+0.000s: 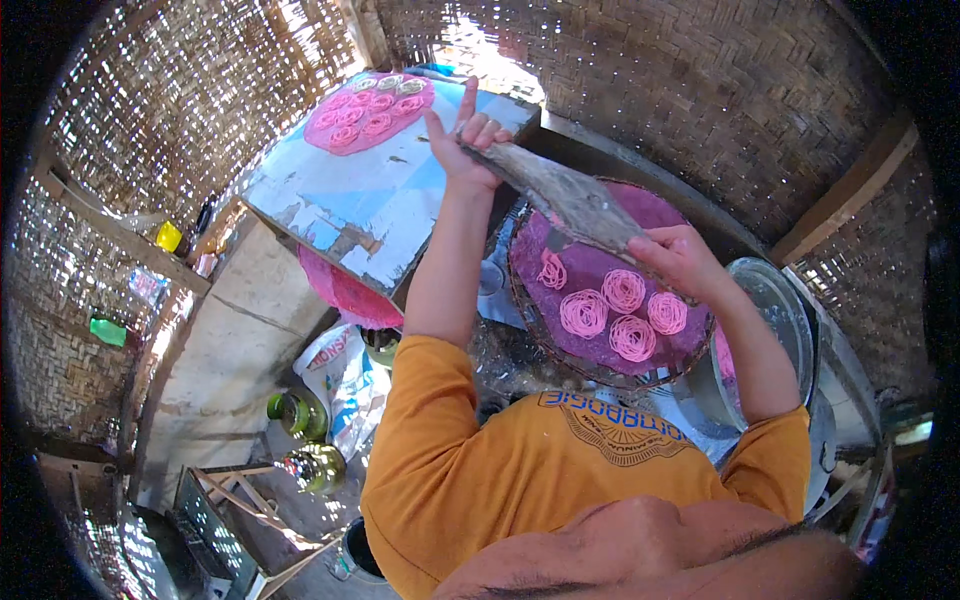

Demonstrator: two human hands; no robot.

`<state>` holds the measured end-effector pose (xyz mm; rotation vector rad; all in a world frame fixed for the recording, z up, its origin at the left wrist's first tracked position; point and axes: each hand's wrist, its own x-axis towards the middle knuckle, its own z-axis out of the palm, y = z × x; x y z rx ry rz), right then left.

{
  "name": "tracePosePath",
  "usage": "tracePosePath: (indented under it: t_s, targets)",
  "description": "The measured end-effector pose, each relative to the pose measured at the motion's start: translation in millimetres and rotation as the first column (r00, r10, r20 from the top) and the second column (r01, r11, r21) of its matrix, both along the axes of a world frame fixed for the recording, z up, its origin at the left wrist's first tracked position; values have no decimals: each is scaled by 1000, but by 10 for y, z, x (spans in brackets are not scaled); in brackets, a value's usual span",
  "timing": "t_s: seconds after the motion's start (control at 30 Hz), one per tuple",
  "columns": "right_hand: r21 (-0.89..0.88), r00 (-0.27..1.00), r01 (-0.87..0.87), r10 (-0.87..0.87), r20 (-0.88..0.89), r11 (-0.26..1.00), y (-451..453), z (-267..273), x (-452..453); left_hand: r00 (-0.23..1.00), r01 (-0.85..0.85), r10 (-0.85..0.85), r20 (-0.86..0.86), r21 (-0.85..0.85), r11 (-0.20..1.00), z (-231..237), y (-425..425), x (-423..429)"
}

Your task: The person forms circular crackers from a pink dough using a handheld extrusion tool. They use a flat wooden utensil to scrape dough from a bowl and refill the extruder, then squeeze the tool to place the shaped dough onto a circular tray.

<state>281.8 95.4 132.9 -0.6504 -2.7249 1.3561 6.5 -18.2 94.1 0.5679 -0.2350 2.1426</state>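
A weathered wooden board [574, 201] slants across in front of me, held up between both hands. My left hand [469, 154] grips its upper end, with two digits sticking out away from the wood. At the lower end, my right hand [679, 259] has its thumb on top and its fingers mostly hidden underneath. Below the board is a round tray [536, 334] with a dark woven rim and a purple-pink lining. Several pink strand nests [631, 338] lie on it, and a smaller pink clump [553, 270] sits near its left side. The board hides part of the tray.
To the left stands a table [360, 187] with a peeling white-and-blue top. On it, a pink round sheet [352, 146] carries pink and pale nests. A large metal pot [784, 315] is close to my right arm. Green jars [315, 469] and a printed sack [341, 375] stand lower left.
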Motion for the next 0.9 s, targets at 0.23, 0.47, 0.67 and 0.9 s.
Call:
tracePosePath:
  t_s: [0.23,0.47,0.67,0.9]
  targets:
    - [-23,1000,23,-23,3,999,-92,163,258,992,-65,62,-107,-25,998,-33,-80,266]
    - [188,998,9,2,-57,982,-173,351,101,1000,-1,2,-20,69,998,220,-113,176]
    - [116,992,-49,62,-111,992,-139,122,74,995,-93,91,-42,-64,994,273,-313,180]
    - [94,997,-34,40,-62,995,-84,-49,338,984,-176,171,-43,-208,962,-2,-230,486]
